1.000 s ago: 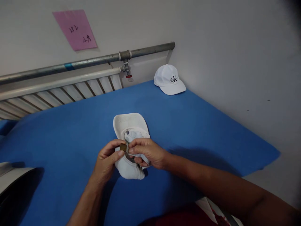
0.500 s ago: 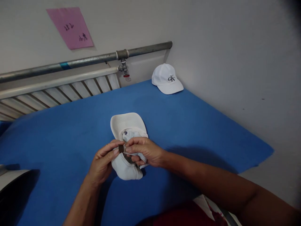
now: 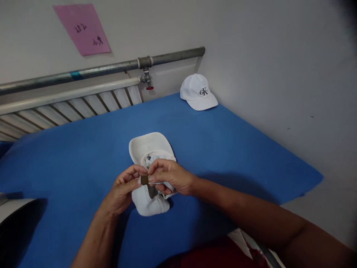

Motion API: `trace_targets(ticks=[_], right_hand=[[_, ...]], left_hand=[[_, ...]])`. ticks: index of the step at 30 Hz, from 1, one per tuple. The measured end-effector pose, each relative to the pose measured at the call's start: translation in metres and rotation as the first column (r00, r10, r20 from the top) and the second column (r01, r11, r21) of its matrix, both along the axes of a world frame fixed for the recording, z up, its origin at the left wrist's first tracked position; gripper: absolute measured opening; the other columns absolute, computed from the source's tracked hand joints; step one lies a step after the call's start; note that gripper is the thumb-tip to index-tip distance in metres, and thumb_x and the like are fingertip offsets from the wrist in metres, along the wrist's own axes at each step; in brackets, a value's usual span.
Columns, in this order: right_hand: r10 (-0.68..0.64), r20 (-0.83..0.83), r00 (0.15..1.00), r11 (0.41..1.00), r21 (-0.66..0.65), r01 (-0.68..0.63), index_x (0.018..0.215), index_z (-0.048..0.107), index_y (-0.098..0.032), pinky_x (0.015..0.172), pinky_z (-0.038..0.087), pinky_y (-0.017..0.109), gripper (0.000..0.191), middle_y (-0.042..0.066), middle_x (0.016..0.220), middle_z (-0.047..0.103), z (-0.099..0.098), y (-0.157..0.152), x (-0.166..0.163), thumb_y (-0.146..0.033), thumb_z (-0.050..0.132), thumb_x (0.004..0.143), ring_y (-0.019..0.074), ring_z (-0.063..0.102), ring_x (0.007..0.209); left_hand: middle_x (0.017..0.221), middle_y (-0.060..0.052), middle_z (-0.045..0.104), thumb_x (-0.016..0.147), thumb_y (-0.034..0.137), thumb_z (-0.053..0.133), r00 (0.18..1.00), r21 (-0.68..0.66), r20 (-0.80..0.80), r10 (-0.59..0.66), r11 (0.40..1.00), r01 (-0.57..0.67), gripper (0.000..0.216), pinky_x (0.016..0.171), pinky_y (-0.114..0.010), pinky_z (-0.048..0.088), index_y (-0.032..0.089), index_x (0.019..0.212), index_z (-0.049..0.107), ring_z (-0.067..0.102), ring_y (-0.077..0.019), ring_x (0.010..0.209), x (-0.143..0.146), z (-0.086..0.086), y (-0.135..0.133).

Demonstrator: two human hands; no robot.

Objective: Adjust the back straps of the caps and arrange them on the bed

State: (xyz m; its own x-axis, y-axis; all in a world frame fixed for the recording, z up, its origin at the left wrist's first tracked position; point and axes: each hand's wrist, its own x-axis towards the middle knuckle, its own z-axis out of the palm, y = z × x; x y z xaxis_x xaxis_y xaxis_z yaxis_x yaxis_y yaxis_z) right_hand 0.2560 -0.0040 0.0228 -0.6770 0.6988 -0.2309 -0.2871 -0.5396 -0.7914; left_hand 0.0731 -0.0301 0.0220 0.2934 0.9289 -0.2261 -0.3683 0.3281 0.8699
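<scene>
A white baseball cap (image 3: 152,143) lies upside down on the blue surface, its brim pointing away from me and its inside facing up. At its back strap sits a small brownish metal buckle (image 3: 144,180), between my hands. My left hand (image 3: 122,188) pinches the buckle's left side between thumb and fingers. From the right, my right hand (image 3: 174,176) pinches the white strap close beside the buckle, with its lower fingers curled under, inside the cap opening. Those fingers hide part of the strap and the cap's right side.
A second white cap with black letters (image 3: 198,93) rests in the far corner by the wall. Along the back run a white radiator (image 3: 69,109), a metal pipe (image 3: 111,69) and a red-handled valve (image 3: 150,88). A pale, dark-sided object (image 3: 15,206) stands at left.
My left fingertips have lifted and spread slightly, and the buckle has tilted and now catches more light. The cap's back edge has shifted a little. The right hand keeps its pinch.
</scene>
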Motion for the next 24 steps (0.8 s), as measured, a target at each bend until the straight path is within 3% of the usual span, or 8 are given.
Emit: trace_targets(ticks=[5,13,20,24], right_hand=[[0.044,0.093,0.995,0.989,0.134,-0.056,0.089,0.055,-0.017,0.036,0.04,0.016,0.025,-0.003,0.057,0.064,0.003,0.003,0.007,-0.018,0.069,0.067,0.0075,0.051,0.039],[0.024,0.079,0.997,0.985,0.17,-0.037,0.082,0.054,-0.017,0.037,0.043,0.015,0.022,-0.005,0.056,0.062,0.007,-0.002,0.004,-0.014,0.067,0.064,0.0068,0.054,0.041],[0.074,0.165,0.984,0.968,0.226,-0.11,0.092,0.055,-0.017,0.036,0.041,0.017,0.026,-0.005,0.058,0.064,0.004,0.003,0.013,-0.017,0.068,0.069,0.0071,0.051,0.036],[0.069,0.117,0.991,0.969,0.23,-0.095,0.088,0.055,-0.016,0.038,0.043,0.016,0.026,-0.004,0.06,0.063,0.004,0.0,0.009,-0.018,0.07,0.067,0.0084,0.056,0.044]], left_hand=[[0.071,-0.003,0.072,0.065,0.023,0.081,0.999,0.002,0.039,0.01,1.0,-0.01,0.024,0.055,-0.021,0.053,0.017,0.085,0.069,0.067,-0.0139,0.059,-0.001,0.0,0.0],[0.067,-0.001,0.069,0.06,0.023,0.085,0.999,0.048,0.001,-0.039,0.998,0.039,0.024,0.054,-0.018,0.051,0.015,0.077,0.069,0.065,-0.012,0.057,0.002,0.003,-0.001],[0.067,-0.002,0.068,0.061,0.024,0.083,1.0,0.095,0.01,0.003,0.996,-0.004,0.023,0.054,-0.018,0.049,0.014,0.075,0.068,0.062,-0.0114,0.057,0.0,0.003,-0.002],[0.068,-0.002,0.069,0.06,0.026,0.084,0.999,0.066,-0.005,-0.052,0.996,0.052,0.026,0.055,-0.02,0.049,0.015,0.076,0.067,0.063,-0.0129,0.058,0.0,0.0,-0.003]])
